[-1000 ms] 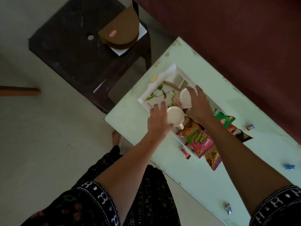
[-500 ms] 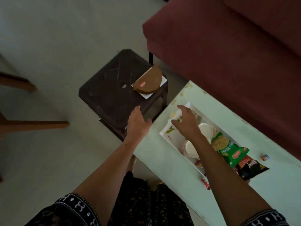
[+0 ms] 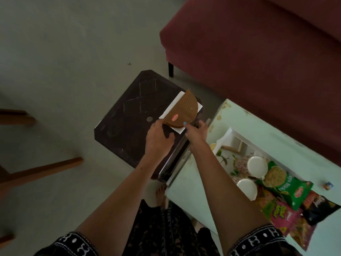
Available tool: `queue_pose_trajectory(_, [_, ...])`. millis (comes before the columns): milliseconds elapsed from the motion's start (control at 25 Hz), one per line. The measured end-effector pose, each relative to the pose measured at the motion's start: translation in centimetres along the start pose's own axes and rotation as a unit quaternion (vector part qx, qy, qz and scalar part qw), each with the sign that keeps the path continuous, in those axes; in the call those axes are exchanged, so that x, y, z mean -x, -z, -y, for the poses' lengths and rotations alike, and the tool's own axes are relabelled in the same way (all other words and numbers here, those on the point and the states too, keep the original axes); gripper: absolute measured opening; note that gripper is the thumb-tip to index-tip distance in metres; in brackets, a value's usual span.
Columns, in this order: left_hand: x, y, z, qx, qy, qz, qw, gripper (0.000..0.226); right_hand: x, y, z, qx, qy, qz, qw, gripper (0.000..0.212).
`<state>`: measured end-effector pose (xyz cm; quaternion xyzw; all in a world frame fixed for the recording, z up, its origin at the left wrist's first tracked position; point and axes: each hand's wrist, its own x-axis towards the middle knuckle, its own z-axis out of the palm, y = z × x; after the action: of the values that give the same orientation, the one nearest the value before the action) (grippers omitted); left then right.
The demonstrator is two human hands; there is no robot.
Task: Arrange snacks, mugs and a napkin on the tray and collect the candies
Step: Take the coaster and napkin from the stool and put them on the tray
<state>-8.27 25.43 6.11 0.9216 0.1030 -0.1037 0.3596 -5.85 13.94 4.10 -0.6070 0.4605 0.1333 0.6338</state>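
Both hands have left the mugs [image 3: 257,166] in the tray [image 3: 227,134] at right and reached the dark stool [image 3: 132,119] at centre frame: left hand [image 3: 158,139] and right hand [image 3: 195,133] lift the brown holder [image 3: 181,111] off the white napkin [image 3: 177,129], likely next for the tray.

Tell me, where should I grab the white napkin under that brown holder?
Probably pinch the napkin's near corner, coming from the table side. That corner sticks out from under the brown holder, beside the right hand. The holder covers the middle, so lift it first.
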Motion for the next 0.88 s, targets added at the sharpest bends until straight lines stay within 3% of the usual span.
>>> queue_pose_trajectory(80, [-0.9, 0.1, 0.4, -0.015, -0.021, 0.007, 1.000, 0.044, -0.5, -1.3, 0.4, -0.101, -0.070, -0.014, 0.992, 0.036])
queue_pose_trajectory(160, [-1.5, 0.3, 0.7, -0.030, -0.040, 0.010, 0.999, 0.045, -0.8, -2.0, 0.9, -0.124, -0.090, -0.029, 0.988, 0.017])
queue_pose_trajectory(280, [-2.3, 0.9, 0.8, -0.063, -0.103, 0.002, 0.993, 0.045, -0.8, -2.8, 1.7, -0.125, -0.081, -0.013, 0.989, 0.011])
queue_pose_trajectory(440, [-4.0, 1.2, 0.1, -0.112, -0.181, -0.007, 0.977, 0.043, 0.7, -4.0, 3.3, -0.060, -0.019, -0.007, 0.998, 0.008])
queue_pose_trajectory(720, [-3.5, 1.0, -2.2, -0.169, -0.180, 0.013, 0.969, 0.055, 4.7, -3.4, 3.7, 0.095, 0.160, -0.066, 0.980, 0.013])
queue_pose_trajectory(880, [-1.6, -0.5, -4.0, -0.152, -0.192, 0.046, 0.968, 0.056, 5.8, -1.0, 2.7, 0.088, 0.223, -0.127, 0.963, 0.015])
